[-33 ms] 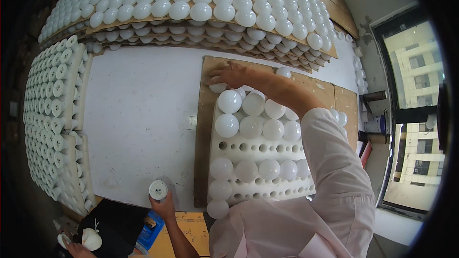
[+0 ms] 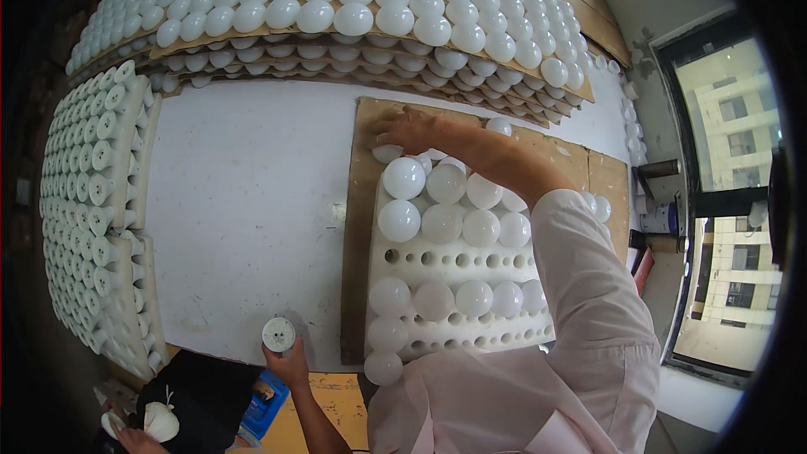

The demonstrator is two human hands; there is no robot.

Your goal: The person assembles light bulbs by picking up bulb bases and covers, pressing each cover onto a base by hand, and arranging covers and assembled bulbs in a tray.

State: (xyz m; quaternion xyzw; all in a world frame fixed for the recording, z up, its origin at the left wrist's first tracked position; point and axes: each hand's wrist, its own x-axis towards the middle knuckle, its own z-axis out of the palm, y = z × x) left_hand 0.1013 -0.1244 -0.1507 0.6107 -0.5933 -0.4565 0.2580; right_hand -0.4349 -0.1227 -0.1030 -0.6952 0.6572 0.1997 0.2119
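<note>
White foam tray [image 2: 458, 259] part-filled with bulbs [image 2: 404, 177] — right hand [image 2: 409, 129] flat at far edge, left hand [image 2: 288, 361] gripping a bulb base [image 2: 278, 335].

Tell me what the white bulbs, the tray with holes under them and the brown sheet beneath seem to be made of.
Bulbs: likely frosted plastic or glass, smooth milky domes with soft highlights. Tray with holes: looks like white foam, matte, thick, with punched round holes. Brown sheet: probably cardboard or thin board, dull tan, flat, with scuffed edges.
</note>
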